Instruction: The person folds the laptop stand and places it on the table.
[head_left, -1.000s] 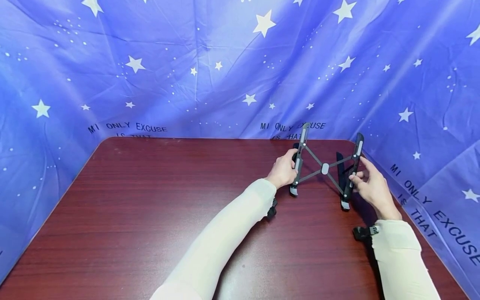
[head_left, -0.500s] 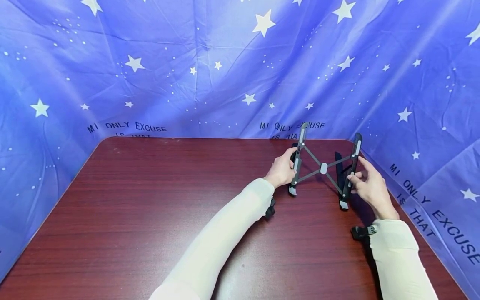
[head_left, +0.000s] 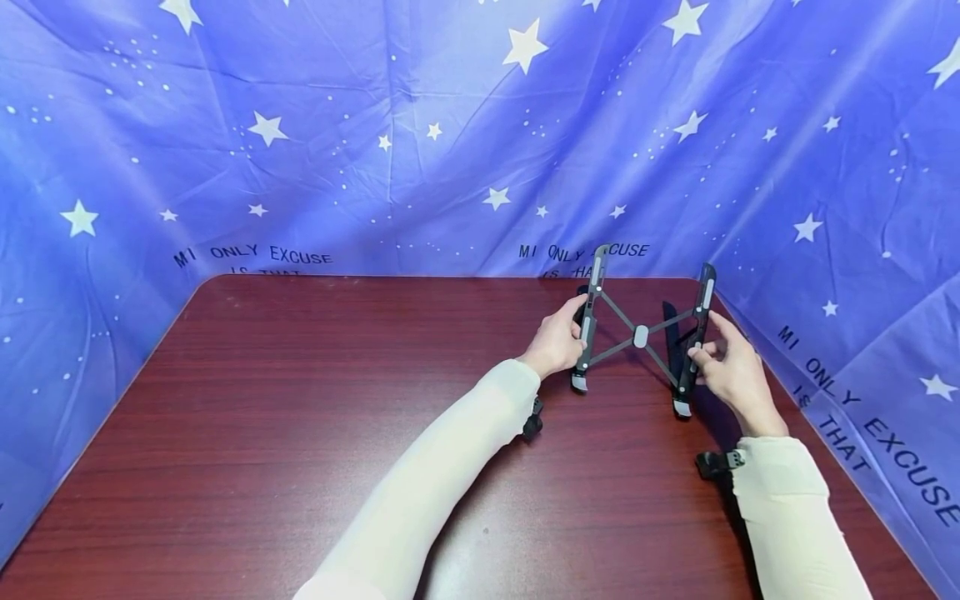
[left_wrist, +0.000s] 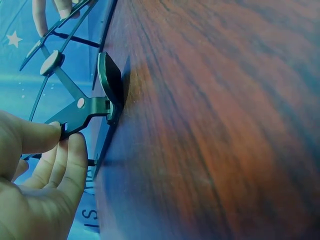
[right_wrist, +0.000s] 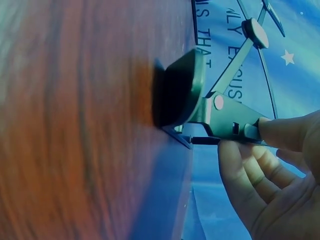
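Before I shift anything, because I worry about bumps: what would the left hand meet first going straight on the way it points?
The left rail of the stand, which the left hand pinches, so there is no gap before it. Past that, the curtain looks next, though depth is unclear.

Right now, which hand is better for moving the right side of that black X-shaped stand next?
Probably the right hand: its fingers pinch that side's black rail, while the left hand holds the opposite rail, across the grey oval joint.
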